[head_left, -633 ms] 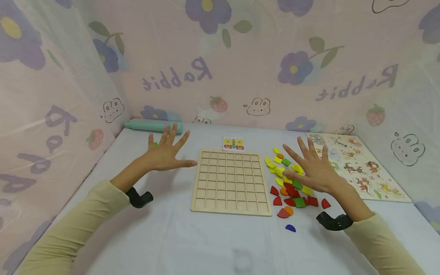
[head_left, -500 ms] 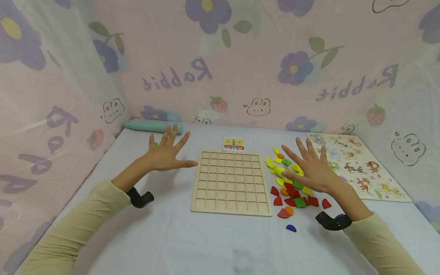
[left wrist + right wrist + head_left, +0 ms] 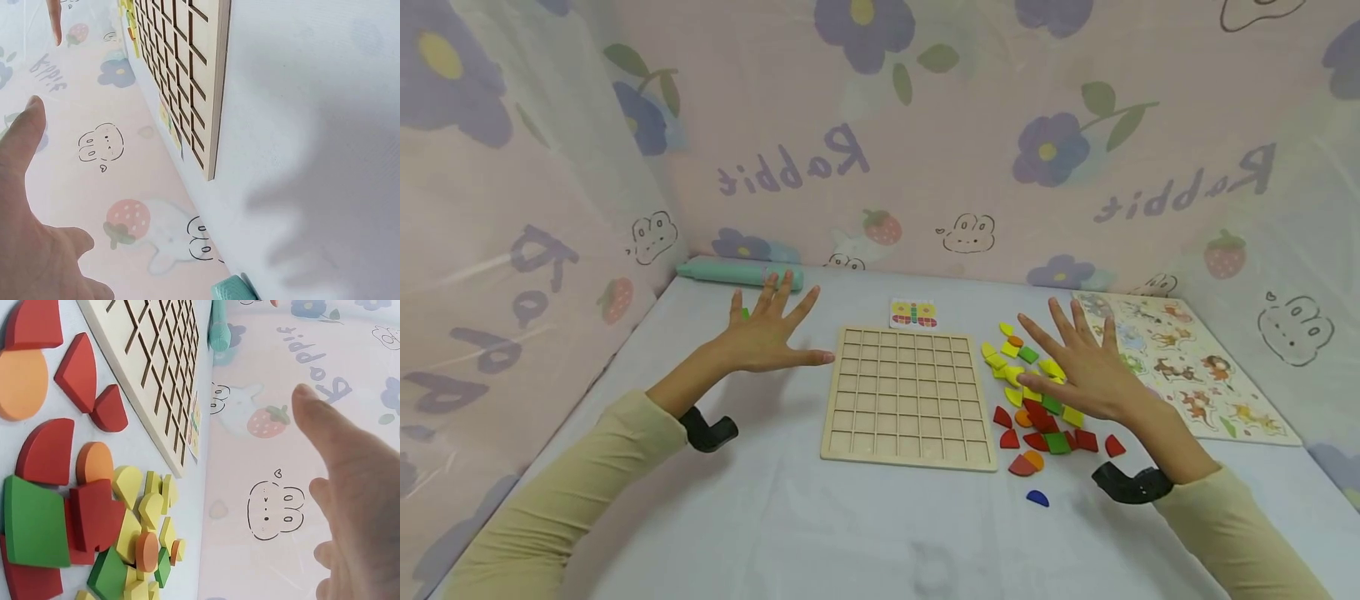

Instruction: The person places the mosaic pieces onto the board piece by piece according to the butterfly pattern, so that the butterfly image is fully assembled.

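Observation:
My left hand (image 3: 760, 337) hovers with fingers spread, left of a pale wooden grid board (image 3: 912, 398). In the left wrist view its shadow falls on the white table beside the board. My right hand (image 3: 1082, 367) is likewise spread, held over a pile of coloured wooden pieces to the board's right. Red quarter-round pieces (image 3: 45, 452), green squares (image 3: 36, 522), yellow pieces (image 3: 128, 485) and orange rounds (image 3: 24, 384) lie heaped there. One blue half-round piece (image 3: 1037, 498) sits apart, nearer the front. Neither hand holds anything.
A small butterfly pattern card (image 3: 913, 314) lies behind the board. At the back left is a teal cylindrical case (image 3: 741, 273), with a small green piece (image 3: 746, 313) partly behind my left hand. An animal picture board (image 3: 1195, 371) lies at the right. Patterned curtains surround the table.
The head view has shifted slightly, so the whole scene sits a little further right. Both hands keep their spread pose, and the pieces and board stay where they were.

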A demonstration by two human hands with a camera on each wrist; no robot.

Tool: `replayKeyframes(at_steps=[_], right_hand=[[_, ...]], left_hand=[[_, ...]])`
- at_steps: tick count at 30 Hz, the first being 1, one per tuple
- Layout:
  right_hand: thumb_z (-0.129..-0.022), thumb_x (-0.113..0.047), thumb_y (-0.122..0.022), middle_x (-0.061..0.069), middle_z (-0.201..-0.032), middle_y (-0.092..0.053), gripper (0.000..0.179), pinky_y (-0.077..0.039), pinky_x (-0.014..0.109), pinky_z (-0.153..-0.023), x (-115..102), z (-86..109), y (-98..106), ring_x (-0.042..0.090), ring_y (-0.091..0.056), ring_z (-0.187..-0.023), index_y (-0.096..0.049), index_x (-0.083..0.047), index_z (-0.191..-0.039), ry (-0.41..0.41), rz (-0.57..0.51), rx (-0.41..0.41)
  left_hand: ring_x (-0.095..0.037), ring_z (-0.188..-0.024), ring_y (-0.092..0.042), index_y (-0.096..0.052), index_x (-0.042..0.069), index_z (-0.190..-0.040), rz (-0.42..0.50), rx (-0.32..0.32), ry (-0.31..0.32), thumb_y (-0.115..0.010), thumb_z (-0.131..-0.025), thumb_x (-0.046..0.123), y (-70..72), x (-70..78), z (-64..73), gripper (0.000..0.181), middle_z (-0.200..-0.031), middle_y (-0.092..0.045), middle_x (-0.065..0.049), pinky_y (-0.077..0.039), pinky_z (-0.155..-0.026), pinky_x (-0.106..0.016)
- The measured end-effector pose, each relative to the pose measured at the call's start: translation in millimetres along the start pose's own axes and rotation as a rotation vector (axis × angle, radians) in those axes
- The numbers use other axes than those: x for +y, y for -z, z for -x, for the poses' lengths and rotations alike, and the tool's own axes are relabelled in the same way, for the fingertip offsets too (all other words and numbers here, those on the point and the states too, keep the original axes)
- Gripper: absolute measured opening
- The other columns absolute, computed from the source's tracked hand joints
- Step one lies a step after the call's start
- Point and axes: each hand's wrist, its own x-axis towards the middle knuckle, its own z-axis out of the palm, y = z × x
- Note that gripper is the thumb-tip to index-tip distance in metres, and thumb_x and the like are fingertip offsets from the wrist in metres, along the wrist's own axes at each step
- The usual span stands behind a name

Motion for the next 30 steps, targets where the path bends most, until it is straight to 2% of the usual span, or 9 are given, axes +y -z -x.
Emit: replayKeyframes(at_steps=[6, 10, 13, 15, 17, 19, 24, 30], right_hand=[[-0.089, -0.059, -0.046, 0.019, -0.154, 0.005, 0.078, 0.024, 0.063, -0.097, 0.4, -0.7, -1.0, 0.038, 0.021, -0.137, -0.010, -0.027, -0.151, 0.009, 0.004, 0.004], [-0.088, -0.058, -0.047, 0.019, -0.155, 0.002, 0.078, 0.021, 0.062, -0.100, 1.5, -4.7, -2.7, 0.039, 0.014, -0.139, -0.011, -0.027, -0.151, 0.010, -0.019, 0.007], [-0.087, -0.056, -0.052, 0.017, -0.155, -0.004, 0.078, 0.008, 0.064, -0.105, 2.6, -10.4, -4.3, 0.042, 0.000, -0.140, -0.017, -0.026, -0.150, 0.007, -0.059, 0.016], [-0.087, -0.054, -0.055, 0.017, -0.154, -0.010, 0.077, -0.007, 0.066, -0.106, 3.4, -15.0, -5.6, 0.044, -0.013, -0.137, -0.022, -0.023, -0.149, 0.008, -0.083, 0.027], [-0.086, -0.050, -0.060, 0.018, -0.152, -0.017, 0.076, -0.021, 0.067, -0.101, 4.4, -20.1, -7.4, 0.046, -0.023, -0.133, -0.028, -0.020, -0.147, 0.005, -0.105, 0.036], [-0.086, -0.044, -0.063, 0.020, -0.149, -0.024, 0.072, -0.029, 0.068, -0.096, 5.6, -25.7, -10.2, 0.047, -0.030, -0.128, -0.034, -0.015, -0.144, 0.000, -0.125, 0.045], [-0.086, -0.026, -0.067, 0.024, -0.132, -0.044, 0.053, -0.036, 0.061, -0.096, 12.7, -42.0, -21.4, 0.043, -0.040, -0.120, -0.050, -0.004, -0.132, -0.004, -0.187, 0.075], [-0.089, -0.013, -0.063, 0.025, -0.118, -0.053, 0.036, -0.043, 0.055, -0.087, 25.5, -62.5, -38.7, 0.041, -0.052, -0.103, -0.058, 0.001, -0.121, -0.047, -0.244, 0.067]], left_hand=[[-0.033, -0.139, 0.019, 0.006, 0.027, -0.150, -0.022, 0.023, -0.015, -0.035, -0.072, 0.086, -2.2, -0.1, -2.5, 0.106, -0.150, 0.027, -0.009, 0.008, -0.100, -0.070], [-0.036, -0.141, 0.009, 0.002, 0.024, -0.151, 0.008, 0.066, -0.059, -0.044, -0.073, 0.081, -5.8, -1.4, -4.6, 0.107, -0.154, 0.015, -0.014, 0.005, -0.103, -0.069], [-0.039, -0.140, -0.007, -0.004, 0.019, -0.151, 0.053, 0.108, -0.105, -0.055, -0.072, 0.075, -9.2, -1.7, -7.3, 0.109, -0.155, -0.002, -0.018, -0.002, -0.106, -0.065], [-0.040, -0.138, -0.016, -0.009, 0.017, -0.151, 0.094, 0.131, -0.129, -0.062, -0.071, 0.070, -11.9, -1.8, -9.8, 0.110, -0.153, -0.011, -0.020, -0.011, -0.108, -0.062], [-0.040, -0.137, -0.021, -0.014, 0.014, -0.150, 0.153, 0.145, -0.149, -0.068, -0.071, 0.064, -15.4, -2.1, -13.2, 0.108, -0.151, -0.017, -0.019, -0.020, -0.107, -0.059], [-0.039, -0.136, -0.023, -0.020, 0.011, -0.149, 0.224, 0.153, -0.170, -0.073, -0.070, 0.056, -19.7, -2.9, -17.0, 0.106, -0.150, -0.022, -0.019, -0.025, -0.106, -0.057], [-0.034, -0.137, -0.022, -0.027, 0.004, -0.145, 0.341, 0.118, -0.231, -0.080, -0.070, 0.041, -35.8, -7.4, -30.6, 0.099, -0.149, -0.025, -0.017, -0.024, -0.109, -0.051], [-0.033, -0.139, -0.019, -0.025, 0.002, -0.145, 0.385, -0.027, -0.300, -0.081, -0.069, 0.039, -56.8, -14.8, -43.7, 0.101, -0.150, -0.023, -0.017, -0.019, -0.112, -0.048]])
